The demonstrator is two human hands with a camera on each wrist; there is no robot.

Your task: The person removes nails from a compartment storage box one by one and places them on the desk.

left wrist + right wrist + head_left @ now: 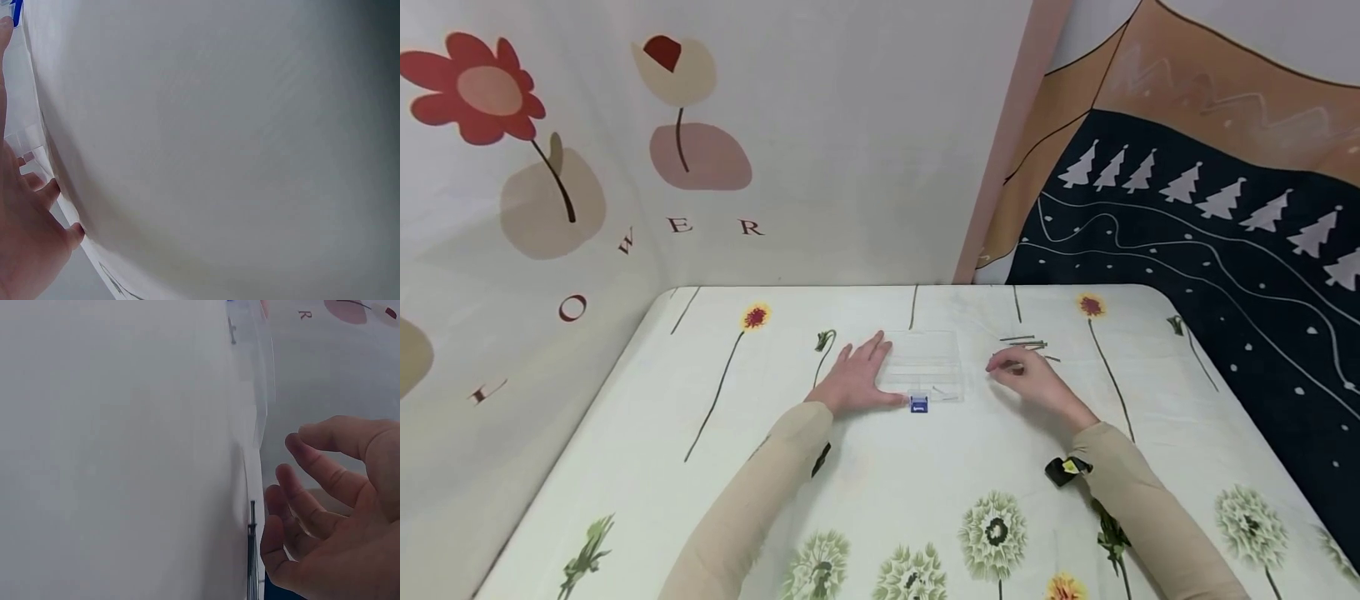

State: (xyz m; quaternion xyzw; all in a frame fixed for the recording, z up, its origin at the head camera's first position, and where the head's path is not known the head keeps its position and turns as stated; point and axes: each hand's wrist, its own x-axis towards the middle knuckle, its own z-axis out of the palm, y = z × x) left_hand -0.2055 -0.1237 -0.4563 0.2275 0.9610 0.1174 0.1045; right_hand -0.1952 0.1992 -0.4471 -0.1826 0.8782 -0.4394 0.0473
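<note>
A clear plastic compartment box [925, 362] with a blue piece [919, 403] on its near edge lies on the table. My left hand [861, 379] rests at its left side, fingers spread and fairly straight, thumb by the near edge. A few thin metal pieces [945, 393] show in the box's near right part. Right of the box, my right hand [1026, 375] hovers with loosely bent fingers. In the right wrist view its thumb and index fingertips nearly meet, and nothing shows between them. Several thin, dark, nail-like pieces [1030, 342] lie just beyond that hand.
A white cloth printed with flowers [880, 483] covers the table. Behind it hangs a pale curtain [850, 167] with lettering. A dark patterned cloth [1187, 250] hangs at the right. Each wrist carries a small black device, such as the right one [1063, 471].
</note>
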